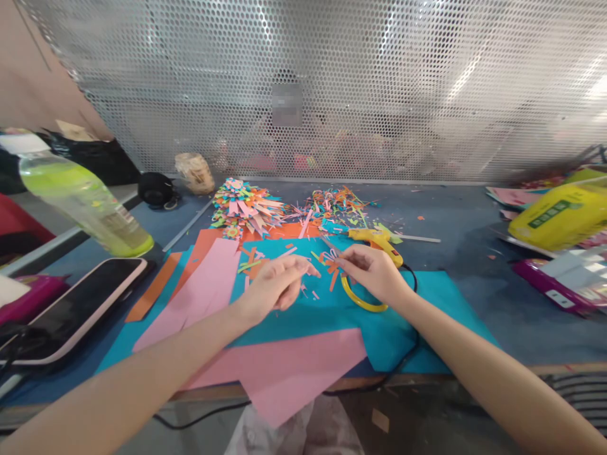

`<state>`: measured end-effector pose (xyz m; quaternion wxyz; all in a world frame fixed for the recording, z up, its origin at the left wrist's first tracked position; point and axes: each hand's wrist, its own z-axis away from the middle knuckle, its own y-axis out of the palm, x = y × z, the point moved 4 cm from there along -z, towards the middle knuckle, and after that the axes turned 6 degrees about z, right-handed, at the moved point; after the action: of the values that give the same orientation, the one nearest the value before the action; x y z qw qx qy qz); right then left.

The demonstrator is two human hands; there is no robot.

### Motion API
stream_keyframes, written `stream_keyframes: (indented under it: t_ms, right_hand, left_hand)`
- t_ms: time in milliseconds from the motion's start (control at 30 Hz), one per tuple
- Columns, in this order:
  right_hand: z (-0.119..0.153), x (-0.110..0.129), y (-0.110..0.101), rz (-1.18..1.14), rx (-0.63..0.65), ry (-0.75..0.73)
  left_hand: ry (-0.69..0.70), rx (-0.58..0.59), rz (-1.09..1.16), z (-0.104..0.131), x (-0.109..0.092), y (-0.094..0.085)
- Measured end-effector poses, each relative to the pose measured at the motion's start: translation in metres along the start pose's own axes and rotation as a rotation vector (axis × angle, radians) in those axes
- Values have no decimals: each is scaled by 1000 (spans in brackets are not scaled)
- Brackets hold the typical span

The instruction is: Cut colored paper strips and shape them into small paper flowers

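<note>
Backdrop: mesh panel (pixel 403 88) is standing behind the blue table (pixel 455 208).
Bottle: it is standing at far left, near the phone (pixel 80 309) and is probably risking a spill if an arm knocks it (pixel 88 199).
Pink paper: sheets are overlapping teal ones; a loose one is jutting past the table edge, possibly risking a slide if a forearm drags it (pixel 303 370).
Tuft: paper curls are bunching beyond the sheets (pixel 246 212).
Left hand: fingers are curling above the teal paper; whether they are pinching a scrap, I cannot tell (pixel 279 281).
Strips: orange ones are lying between the hands, likely scattering if a sleeve or hand brushes them (pixel 334 278).
Right hand: fingers are bunching over the scissors (pixel 360 304); their grip is hiding; a careless squeeze could be nicking a finger (pixel 372 268).
Glue gun: it is lying just beyond that hand; if hot, it is threatening a burn; its cord (pixel 416 278) could be snagging the wrist (pixel 374 237).
</note>
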<state>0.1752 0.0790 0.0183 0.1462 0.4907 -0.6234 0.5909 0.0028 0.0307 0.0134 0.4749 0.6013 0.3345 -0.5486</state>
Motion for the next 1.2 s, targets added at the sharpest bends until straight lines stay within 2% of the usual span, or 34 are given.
stream_keyframes:
  t_ms: [100,200,267,333,433,500,600,733,867,967,1100,1200]
  right_hand:
    - [-1,1,-6,9,-76,20]
    - [-4,0,-14,-12,-149,63]
    - [-4,0,-12,-51,-106,60]
    - [-2,2,-6,-92,2,28]
    - [5,8,6,-102,158,-37]
    - [9,14,11,-48,204,-85]
    - [10,18,12,46,210,-126]
    - [5,13,0,198,121,-138]
    - [4,2,-13,726,12,-111]
    - [7,-5,-15,964,90,-2]
    - [11,-7,-12,989,230,123]
    - [11,-10,-12,999,279,227]
  left_hand:
    - [-1,-115,-568,0,0,-8]
    - [168,-323,-1155,3,-10,-13]
    - [194,-377,-1337,3,-14,-14]
    - [196,-295,-1249,1,-13,-13]
    - [216,-97,-869,-2,-9,-5]
    - [193,-43,-676,-4,-3,-1]
    - [169,-12,-549,-8,5,2]
    - [191,-117,-471,-11,7,-7]
    - [199,-275,-455,-13,1,-24]
    - [206,-334,-527,-13,-7,-34]
    - [251,-392,-548,-16,-10,-44]
    - [263,-428,-491,-19,-8,-50]
